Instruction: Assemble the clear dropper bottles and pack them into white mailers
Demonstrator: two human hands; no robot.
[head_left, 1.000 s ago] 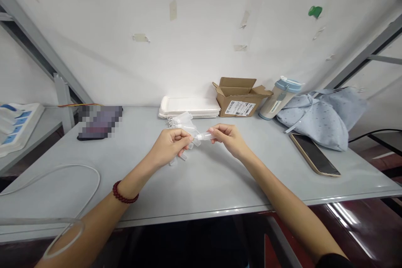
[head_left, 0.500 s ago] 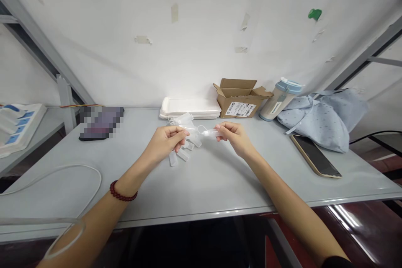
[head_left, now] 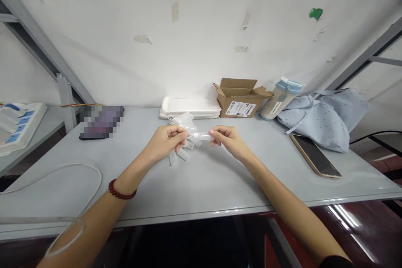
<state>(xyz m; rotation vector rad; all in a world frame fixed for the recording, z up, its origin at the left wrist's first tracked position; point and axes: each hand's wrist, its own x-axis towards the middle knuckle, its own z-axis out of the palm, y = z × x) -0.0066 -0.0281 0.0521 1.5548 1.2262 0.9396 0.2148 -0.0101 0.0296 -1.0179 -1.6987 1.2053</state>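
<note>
A small clear plastic tube (head_left: pixel 204 136) with a whitish neck lies level between my two hands, above the desk. My right hand (head_left: pixel 228 140) pinches its far right end between thumb and fingers. At the neck end, my left hand (head_left: pixel 171 139) is closed in a pinch, its fingertips meeting the tube; the exact grip there is too small to make out. Behind and below the left fingers lies a loose pile of translucent plastic pieces (head_left: pixel 182 154), several of them flat and tag-like, some with thin white strings. My left hand partly hides this pile.
A stack of white trays (head_left: pixel 194 106) stands against the wall, beside an open cardboard box (head_left: pixel 240 104). Farther right are a tumbler (head_left: pixel 279 100), a pale blue cloth bag (head_left: pixel 323 117) and a phone (head_left: pixel 315 155). A dark pixelated item (head_left: pixel 100 123) and a white cable (head_left: pixel 94 176) lie left.
My right hand has moved slightly left with the tube, bringing its neck up to my left fingertips. The right fingers now grip nearer the tube's end. My left hand has barely moved.
</note>
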